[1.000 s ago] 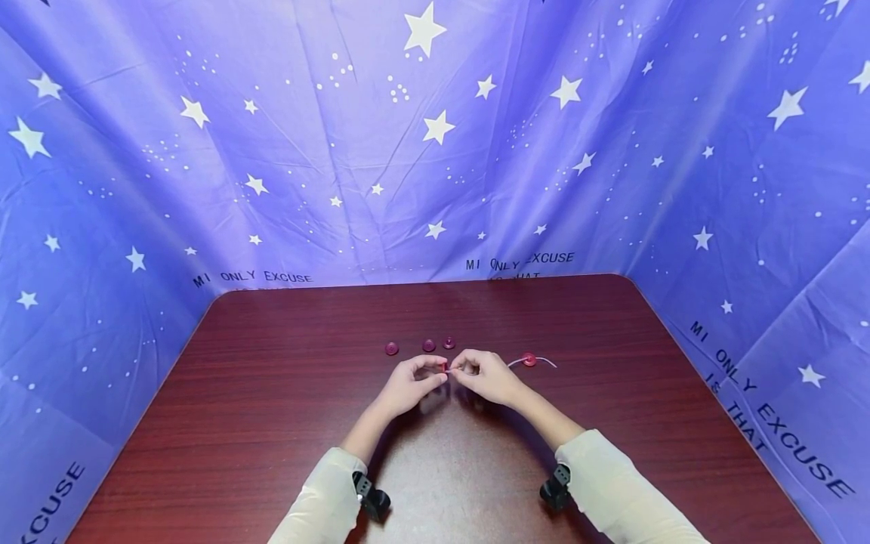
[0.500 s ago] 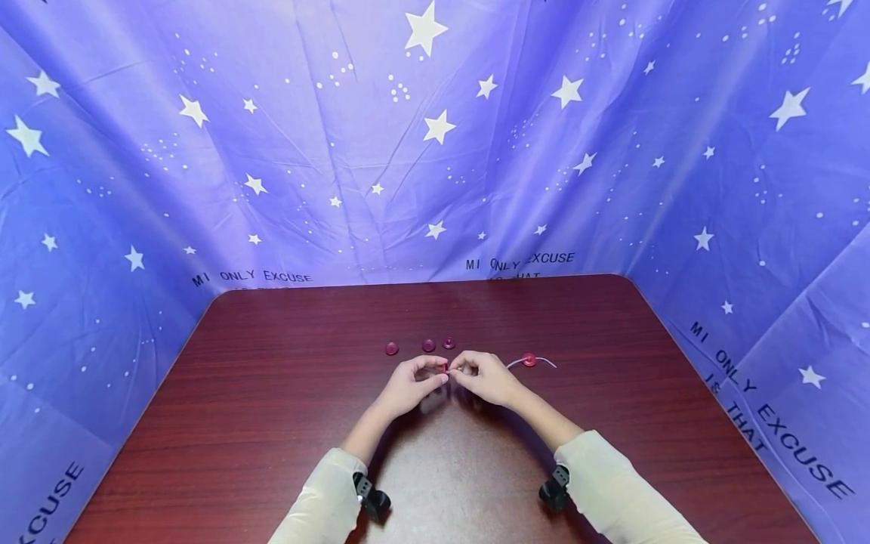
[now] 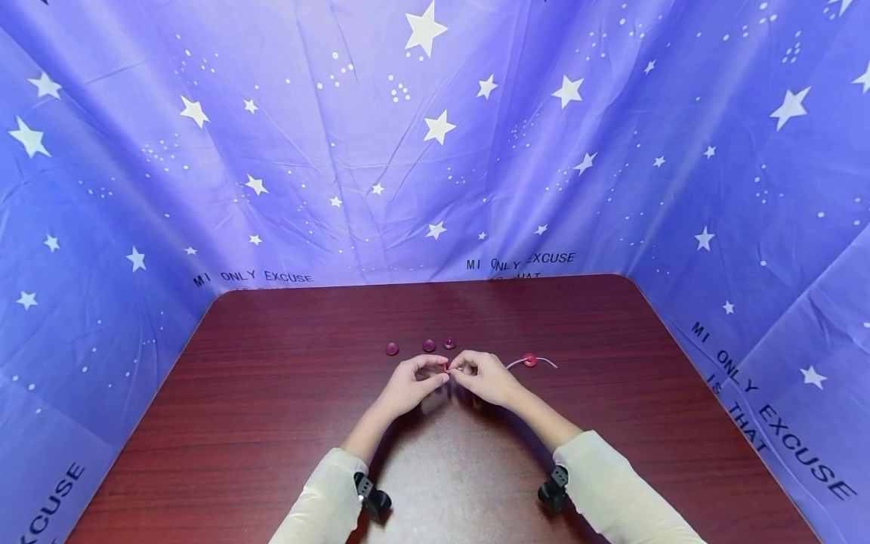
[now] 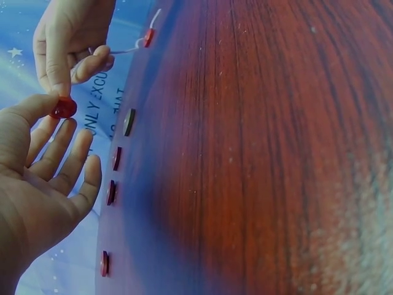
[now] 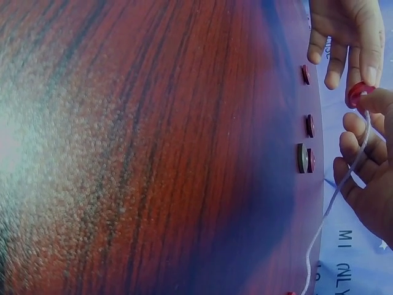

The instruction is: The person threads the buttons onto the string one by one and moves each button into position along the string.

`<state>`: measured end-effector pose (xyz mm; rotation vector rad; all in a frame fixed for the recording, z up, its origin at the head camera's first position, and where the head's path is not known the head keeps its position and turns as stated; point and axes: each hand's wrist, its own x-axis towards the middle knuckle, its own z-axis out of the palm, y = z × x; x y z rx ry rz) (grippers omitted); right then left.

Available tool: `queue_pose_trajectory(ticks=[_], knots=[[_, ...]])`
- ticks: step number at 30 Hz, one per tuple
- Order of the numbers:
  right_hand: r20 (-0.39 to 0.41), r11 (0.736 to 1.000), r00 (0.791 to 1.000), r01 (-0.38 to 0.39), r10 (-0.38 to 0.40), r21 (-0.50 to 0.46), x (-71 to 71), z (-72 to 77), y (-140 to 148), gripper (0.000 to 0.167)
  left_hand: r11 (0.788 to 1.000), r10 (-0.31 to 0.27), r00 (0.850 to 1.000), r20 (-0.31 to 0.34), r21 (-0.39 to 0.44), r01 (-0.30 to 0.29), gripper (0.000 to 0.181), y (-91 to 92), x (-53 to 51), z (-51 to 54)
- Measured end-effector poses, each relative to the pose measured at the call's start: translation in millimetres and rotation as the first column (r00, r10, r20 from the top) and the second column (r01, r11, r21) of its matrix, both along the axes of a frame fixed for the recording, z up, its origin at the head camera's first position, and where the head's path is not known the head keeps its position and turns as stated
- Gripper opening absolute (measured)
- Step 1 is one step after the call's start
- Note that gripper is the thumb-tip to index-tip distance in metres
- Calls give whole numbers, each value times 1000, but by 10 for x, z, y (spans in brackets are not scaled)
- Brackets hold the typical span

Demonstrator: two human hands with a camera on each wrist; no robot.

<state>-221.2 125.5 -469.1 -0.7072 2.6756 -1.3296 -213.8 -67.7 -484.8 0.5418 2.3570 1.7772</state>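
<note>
My left hand (image 3: 410, 385) pinches a red button (image 4: 63, 108) by its edge, between thumb and finger. Facing it, my right hand (image 3: 485, 378) pinches a thin pale cord (image 5: 335, 195) close against the button's face. Whether the cord's tip passes through a hole is hidden by the fingertips. From the right hand the cord trails down to another red button (image 3: 529, 360) lying on the table, threaded on it near the far end. Both hands are held above the table, fingertips almost touching.
Beyond the hands, dark red buttons (image 3: 391, 348) lie spaced in a row on the brown wooden table (image 3: 285, 423). A darker greenish button (image 4: 128, 121) shows in the wrist views. A blue star-patterned curtain (image 3: 340, 151) surrounds the table's back and sides.
Barely anything differs. The right hand's fingertips have shifted very slightly at the button; the left hand and the loose buttons stay where they were.
</note>
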Motion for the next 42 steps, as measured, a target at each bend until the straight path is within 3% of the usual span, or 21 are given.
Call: queue_pose_trajectory(ticks=[7,14,21,24,42], knots=[[13,999,1000,-14,14,-36,10,18,-4,9,1000,-3,997,-79,-22,2,30,11,13,24],[54,998,998,-8,11,-60,14,46,-13,12,999,32,994,-101,-40,-36,28,28,-1,5],[121,992,992,-22,37,-124,138,331,-53,17,997,60,986,-154,-45,-67,27,36,1,-12],[151,991,988,-17,38,-136,155,390,-51,19,996,74,982,-176,-27,-80,27,41,1,-20],[184,991,983,12,13,-134,169,427,-104,20,990,87,960,-267,-84,-114,26,28,4,1]])
